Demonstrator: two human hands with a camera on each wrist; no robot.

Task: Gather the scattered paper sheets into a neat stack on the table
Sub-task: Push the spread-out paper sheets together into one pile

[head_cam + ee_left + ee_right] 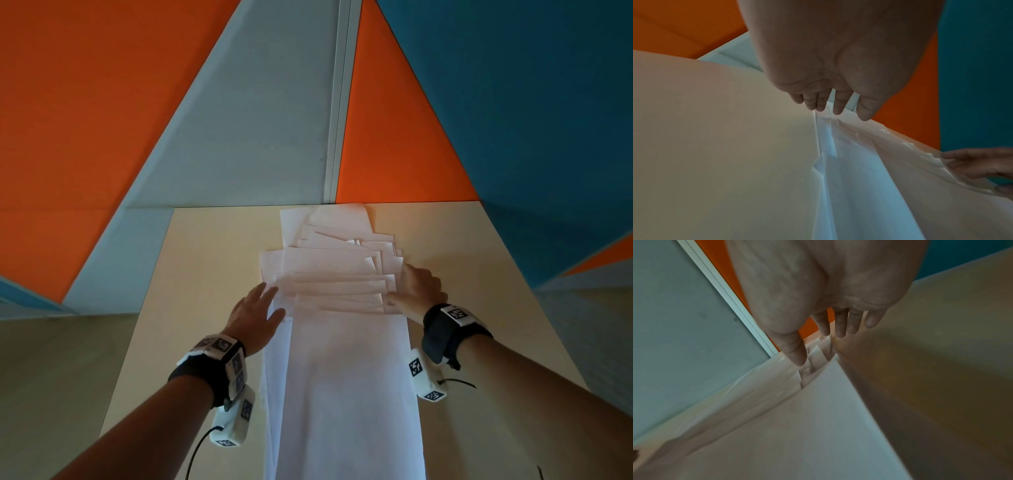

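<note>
Several white paper sheets (342, 359) lie fanned in a long overlapping column down the middle of the beige table (205, 274), from the near edge to the far edge. My left hand (270, 298) has straight fingers touching the left edge of the sheets (869, 178); its fingertips (838, 110) meet the paper edge. My right hand (399, 287) is at the right edge of the fan, thumb (797, 356) lying on the stepped sheet corners (797, 426), fingers straight beside them. The right hand (978, 164) also shows in the left wrist view.
Orange, grey and blue wall panels (239, 120) rise directly behind the table's far edge. Bare tabletop (931, 369) lies on both sides of the paper column. Floor (51, 377) shows beyond the table's left edge. Cables hang from both wrist cameras.
</note>
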